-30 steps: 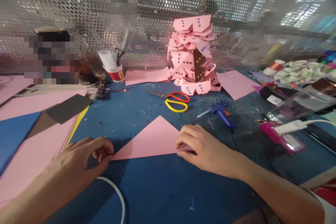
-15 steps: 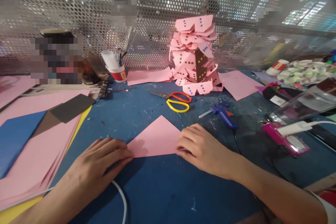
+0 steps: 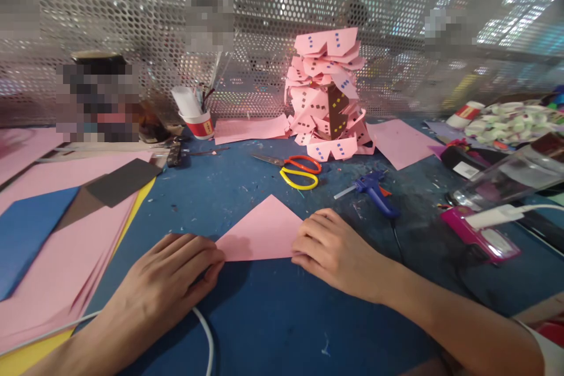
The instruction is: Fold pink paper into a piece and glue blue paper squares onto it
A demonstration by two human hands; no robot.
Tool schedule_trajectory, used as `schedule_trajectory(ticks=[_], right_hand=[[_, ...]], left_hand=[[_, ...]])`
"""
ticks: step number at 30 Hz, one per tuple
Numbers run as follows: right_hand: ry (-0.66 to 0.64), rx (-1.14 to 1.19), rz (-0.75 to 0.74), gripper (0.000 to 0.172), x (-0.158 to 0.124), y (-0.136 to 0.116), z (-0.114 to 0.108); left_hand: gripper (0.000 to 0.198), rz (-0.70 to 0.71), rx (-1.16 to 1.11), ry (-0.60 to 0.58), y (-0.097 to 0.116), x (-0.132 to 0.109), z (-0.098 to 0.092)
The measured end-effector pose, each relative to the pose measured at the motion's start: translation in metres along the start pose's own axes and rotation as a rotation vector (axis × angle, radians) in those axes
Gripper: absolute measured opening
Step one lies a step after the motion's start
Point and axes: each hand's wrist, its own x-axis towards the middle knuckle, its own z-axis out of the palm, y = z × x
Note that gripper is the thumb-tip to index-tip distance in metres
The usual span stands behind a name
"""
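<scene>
1. Lying flat on the blue table, a pink paper triangle sits front and centre, its point away from the person and its long edge toward them.
2. Left hand: palm down, fingers stretched out, tips resting on the triangle's left corner. Nothing grasped; it presses flat.
3. Right hand: knuckles raised, fingers bent down over the triangle's right corner. I cannot tell whether it pinches the corner or only presses on it.
4. White cable curves across the table under the left wrist.
5. Beyond the triangle's point: scissors with one red and one yellow handle loop, lying on the table. A blue glue gun lies just to their right, nozzle pointing left.
6. Further back, against the perforated metal screen: a tall heap of folded pink pieces marked with small dots, one brown piece among them.
7. Left of the heap: a red-and-white cup holding tools.
8. Far left: loose paper sheets, mostly pink, with blue, grey and yellow among them.
9. Right side: a pink device with a white plug attached, near clutter I cannot make out.
</scene>
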Motion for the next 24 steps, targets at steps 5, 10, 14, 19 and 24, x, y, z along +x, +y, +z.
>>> schedule_trajectory(ticks=[5, 10, 14, 19, 24], right_hand=[[0.018, -0.049, -0.044, 0.021, -0.0007, 0.0005, 0.0003], [0.012, -0.059, -0.066, 0.02, -0.0016, 0.0022, 0.0027], [0.002, -0.064, -0.078, 0.017, -0.0013, 0.0031, 0.0039], [-0.005, -0.067, -0.08, 0.016, -0.0013, 0.0034, 0.0035], [-0.016, -0.048, -0.072, 0.017, -0.0011, 0.0033, 0.0018]], left_hand=[[0.008, -0.01, 0.01, -0.018, -0.0007, -0.0021, 0.0013], [0.008, 0.004, 0.004, -0.035, -0.0002, -0.0021, 0.0017], [0.008, -0.005, -0.009, -0.049, 0.0, -0.0036, 0.0023], [0.011, -0.009, -0.036, -0.055, 0.0004, -0.0033, 0.0025], [0.012, 0.06, -0.04, -0.037, 0.002, -0.0013, 0.0011]])
